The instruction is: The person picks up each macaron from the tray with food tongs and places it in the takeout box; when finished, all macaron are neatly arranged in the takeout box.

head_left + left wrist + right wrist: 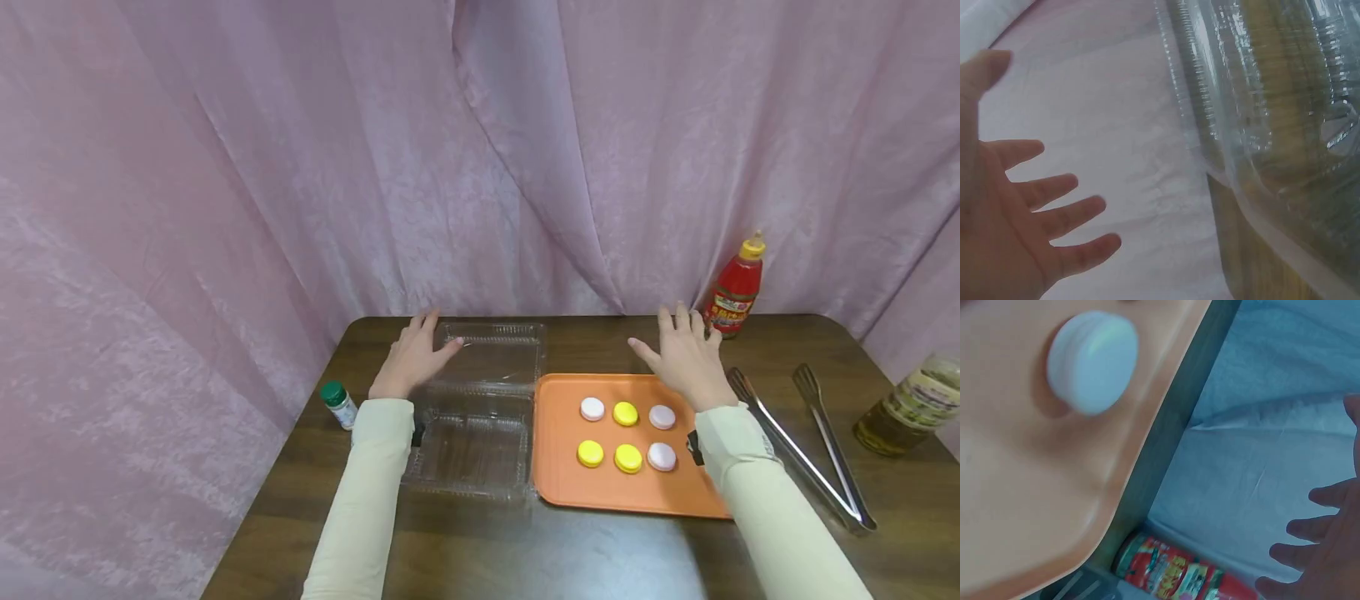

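My left hand (411,358), fingers spread and holding nothing, hovers over the left part of a clear plastic clamshell box (480,454) that lies opened flat. In the left wrist view the fingers are apart from the box's edge. My right hand (686,358) is also spread and holds nothing, above the far right corner of an orange tray (637,493). On the tray sit two rows of small round pieces, some yellow (628,458) and some white (592,408). A white piece (1092,362) shows large in the right wrist view.
A red sauce bottle (735,292) stands behind my right hand. Metal tongs (832,475) lie opened right of the tray, and an oil bottle (903,412) is farther right. A green-capped bottle (340,404) stands left. Pink curtain (450,167) hangs along the table's back edge.
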Tool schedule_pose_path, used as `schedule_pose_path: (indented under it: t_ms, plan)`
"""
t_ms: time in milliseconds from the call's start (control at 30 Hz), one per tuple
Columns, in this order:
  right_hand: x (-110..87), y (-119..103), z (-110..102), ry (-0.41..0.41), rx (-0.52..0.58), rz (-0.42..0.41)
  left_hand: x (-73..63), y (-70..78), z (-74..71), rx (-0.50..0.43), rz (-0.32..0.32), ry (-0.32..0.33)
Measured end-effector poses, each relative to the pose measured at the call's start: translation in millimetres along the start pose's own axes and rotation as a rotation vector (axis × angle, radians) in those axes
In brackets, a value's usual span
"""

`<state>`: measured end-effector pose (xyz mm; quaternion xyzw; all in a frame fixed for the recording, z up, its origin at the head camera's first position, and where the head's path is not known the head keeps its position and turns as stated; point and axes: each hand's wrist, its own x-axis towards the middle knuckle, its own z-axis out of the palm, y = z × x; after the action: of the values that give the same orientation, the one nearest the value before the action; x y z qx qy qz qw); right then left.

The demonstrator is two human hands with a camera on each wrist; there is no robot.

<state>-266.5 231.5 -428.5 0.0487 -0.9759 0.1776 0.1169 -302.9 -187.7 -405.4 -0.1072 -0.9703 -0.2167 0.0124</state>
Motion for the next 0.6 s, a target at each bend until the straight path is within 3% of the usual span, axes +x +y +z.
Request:
schedule_pose_path:
  t_ms: [300, 600]
  plan:
    - [-19.6, 22.2, -7.6, 0.022, 0.033, 0.044, -21.5, -9.1, -8.8, -0.082, -0.015, -0.014]
    - [-35.2, 42.8, -14.9, 0.058, 0.055, 0.042, -47.3, -29.6, -11.2, -0.17, -0.041, 0.007]
